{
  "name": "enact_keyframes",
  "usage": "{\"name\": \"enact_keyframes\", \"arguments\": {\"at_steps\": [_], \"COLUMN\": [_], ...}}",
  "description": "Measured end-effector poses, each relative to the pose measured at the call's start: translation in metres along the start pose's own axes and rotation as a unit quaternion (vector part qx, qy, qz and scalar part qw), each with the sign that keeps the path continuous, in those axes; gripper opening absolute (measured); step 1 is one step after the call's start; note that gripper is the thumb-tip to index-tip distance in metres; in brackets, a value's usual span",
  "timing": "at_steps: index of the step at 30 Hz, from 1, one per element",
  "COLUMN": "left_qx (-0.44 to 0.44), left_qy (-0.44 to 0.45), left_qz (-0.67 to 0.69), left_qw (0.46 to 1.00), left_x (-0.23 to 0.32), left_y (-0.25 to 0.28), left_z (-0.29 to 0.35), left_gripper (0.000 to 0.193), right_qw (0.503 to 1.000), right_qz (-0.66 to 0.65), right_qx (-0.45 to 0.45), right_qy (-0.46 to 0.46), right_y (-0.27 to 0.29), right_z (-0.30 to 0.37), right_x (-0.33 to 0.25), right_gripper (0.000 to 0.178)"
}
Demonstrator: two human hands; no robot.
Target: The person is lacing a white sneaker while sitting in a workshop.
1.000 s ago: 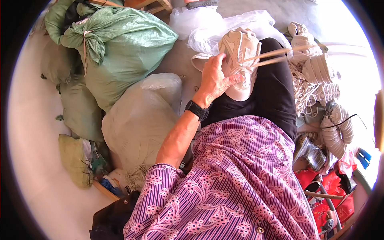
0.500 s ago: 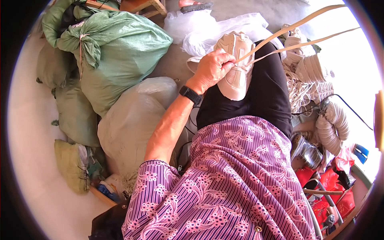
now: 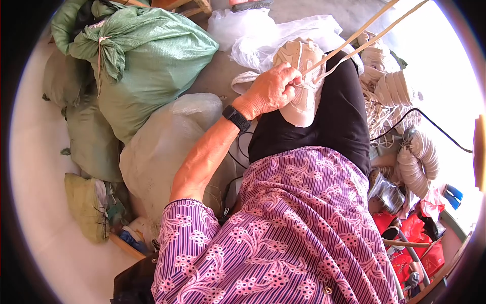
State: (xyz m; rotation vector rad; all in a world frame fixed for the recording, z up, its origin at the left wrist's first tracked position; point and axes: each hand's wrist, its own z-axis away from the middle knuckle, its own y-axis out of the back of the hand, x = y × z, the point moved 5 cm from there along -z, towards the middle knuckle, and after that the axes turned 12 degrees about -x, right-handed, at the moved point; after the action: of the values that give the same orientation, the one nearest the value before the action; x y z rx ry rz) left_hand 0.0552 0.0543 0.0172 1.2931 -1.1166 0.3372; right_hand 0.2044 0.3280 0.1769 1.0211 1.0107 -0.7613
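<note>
A cream sneaker (image 3: 300,112) lies on my black-trousered thighs, its toe pointing toward me. My left hand (image 3: 273,88), with a black watch (image 3: 236,119) on the wrist, grips the sneaker at the left edge of its lacing, thumb and fingertips closed together. From the eyelets a pale flat shoelace (image 3: 364,45) runs in two taut strands to the upper right and out of the picture. My right hand is out of sight. Exactly how the fingertips meet the lace is hidden.
Green woven sacks (image 3: 152,55) and a whitish plastic sack (image 3: 167,144) crowd the left. White plastic bags (image 3: 283,35) lie beyond my knees. To the right are heaped cream shoe pieces (image 3: 392,88), a black cable (image 3: 428,116) and red bags (image 3: 415,228).
The two lace strands have swung to a steeper upward slant. My left hand and the sneaker have shifted only slightly. The black cable on the right now arches higher.
</note>
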Motion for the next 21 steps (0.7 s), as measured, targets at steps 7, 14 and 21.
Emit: {"name": "enact_keyframes", "arguments": {"at_steps": [7,14,21], "left_qx": [0.072,0.251,0.261], "left_qy": [0.008,0.041,0.047], "left_qz": [-0.011,-0.033,-0.051], "left_qw": [0.997,0.967,0.963], "left_x": [-0.021,-0.023,-0.019], "left_y": [0.008,-0.002,-0.009], "left_z": [0.025,0.031,0.046], "left_gripper": [0.011,0.01,0.008], "right_qw": [0.997,0.993,0.985], "right_qz": [-0.044,-0.094,-0.146], "right_qx": [-0.059,-0.071,-0.085], "right_qy": [-0.01,-0.025,-0.037], "right_y": [-0.1,-0.102,-0.101], "right_z": [0.237,0.255,0.281], "right_x": [-0.031,-0.007,0.018], "right_gripper": [0.018,0.018,0.018]}}
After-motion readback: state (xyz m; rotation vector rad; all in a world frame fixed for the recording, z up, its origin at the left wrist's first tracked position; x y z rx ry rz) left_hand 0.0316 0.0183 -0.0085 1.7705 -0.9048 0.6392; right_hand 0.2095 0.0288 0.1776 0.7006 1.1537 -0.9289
